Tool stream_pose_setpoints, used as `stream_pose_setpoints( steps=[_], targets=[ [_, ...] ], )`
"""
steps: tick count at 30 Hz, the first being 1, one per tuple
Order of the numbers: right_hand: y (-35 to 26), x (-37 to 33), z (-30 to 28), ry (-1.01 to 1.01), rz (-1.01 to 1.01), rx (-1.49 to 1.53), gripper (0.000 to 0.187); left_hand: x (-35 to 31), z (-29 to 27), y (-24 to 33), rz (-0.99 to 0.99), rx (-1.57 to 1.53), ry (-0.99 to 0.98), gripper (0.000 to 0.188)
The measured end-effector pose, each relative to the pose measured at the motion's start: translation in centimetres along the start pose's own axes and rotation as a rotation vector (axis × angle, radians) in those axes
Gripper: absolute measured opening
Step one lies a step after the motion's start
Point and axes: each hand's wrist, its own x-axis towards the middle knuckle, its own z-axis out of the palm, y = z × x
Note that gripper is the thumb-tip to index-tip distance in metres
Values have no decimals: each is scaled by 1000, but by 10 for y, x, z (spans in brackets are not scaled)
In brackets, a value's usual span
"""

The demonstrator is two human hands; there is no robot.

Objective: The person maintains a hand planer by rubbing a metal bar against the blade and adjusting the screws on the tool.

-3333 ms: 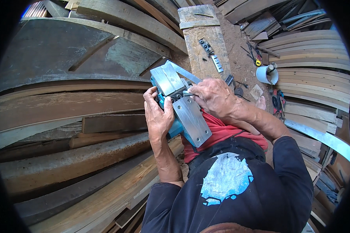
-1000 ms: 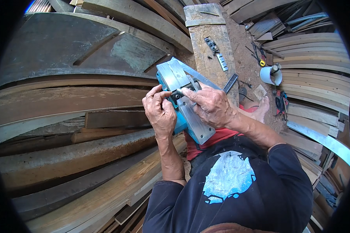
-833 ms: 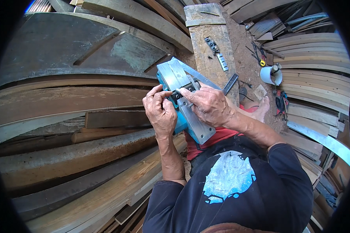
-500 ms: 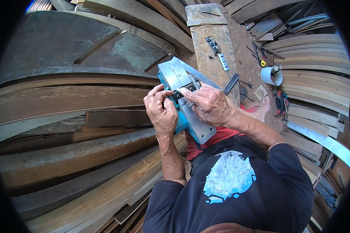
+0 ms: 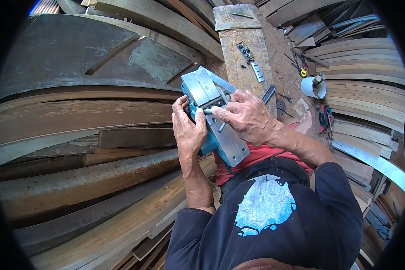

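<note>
An upside-down teal electric planer (image 5: 235, 150) lies across my lap, its bare metal sole upward and the dark cutter head between the plates. My left hand (image 5: 190, 132) wraps the planer's left side, fingers over the teal body and thumb by the cutter head. My right hand (image 5: 255, 116) is closed on a small metal wrench (image 5: 222, 128), whose thin rod sticks out below the fingers. Its thicker grey end meets the cutter head beside my left thumb. The palm side of my right hand is hidden.
A dusty plank (image 5: 238, 38) ahead carries a black bar with screws (image 5: 245, 52) and a slotted silver plate (image 5: 257, 71). To the right are a white bucket (image 5: 308, 87), a yellow tape measure (image 5: 303, 72) and stacked boards (image 5: 364, 99). Large timbers (image 5: 90, 175) crowd the left side.
My left fingers have opened from a pinch near the cutter head and now lie along the planer's side. The right hand has shifted slightly, and the wrench's rod now shows below it.
</note>
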Motion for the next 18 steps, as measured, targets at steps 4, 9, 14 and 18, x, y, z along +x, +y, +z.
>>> stream_pose_setpoints(
  steps=[4, 9, 14, 18],
  targets=[
    [-5, 14, -7, -1, -40, -40, 45, 1, 1, 1, -14, -12, 7, 54],
    [-12, 24, -14, -187, 116, -5, 35, -1, 4, 11, -24, 33, 7, 54],
    [-16, 19, -3, -106, 332, 186, 25, 0, 3, 4, 1, 32, 16, 50],
    [-19, 18, -7, -108, 326, 156, 30, 1, 4, -3, -3, -5, -3, 51]
  ],
)
